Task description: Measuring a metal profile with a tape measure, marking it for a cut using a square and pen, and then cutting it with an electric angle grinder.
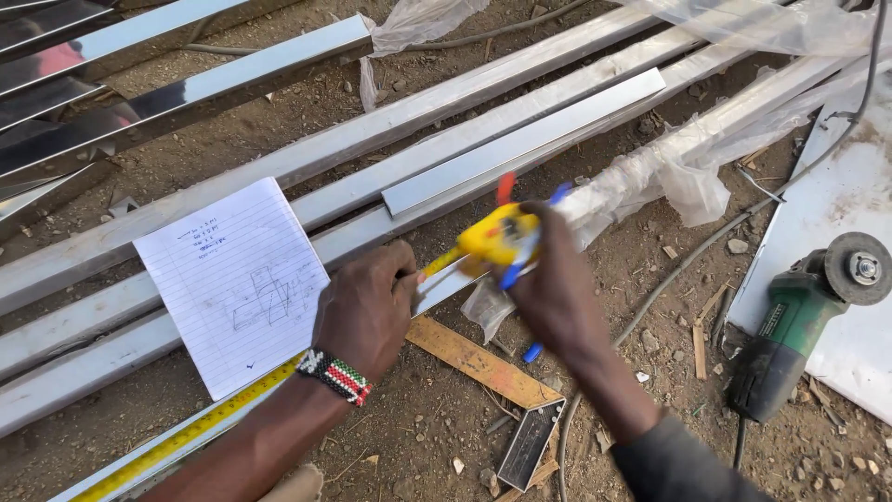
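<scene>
two hands (446, 297), yellow tape measure (497, 237) stretched along steel tube (520, 144) edge

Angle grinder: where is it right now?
In the head view the green angle grinder lies on the dirt at the far right, its disc over the white sheet, clear of the right hand.

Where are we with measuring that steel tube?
Done: yellow tape lies stretched along the steel tube. In hand: right hand holds the tape measure case; left hand presses the blade down. Left: the angle grinder lies untouched on the ground.
</scene>
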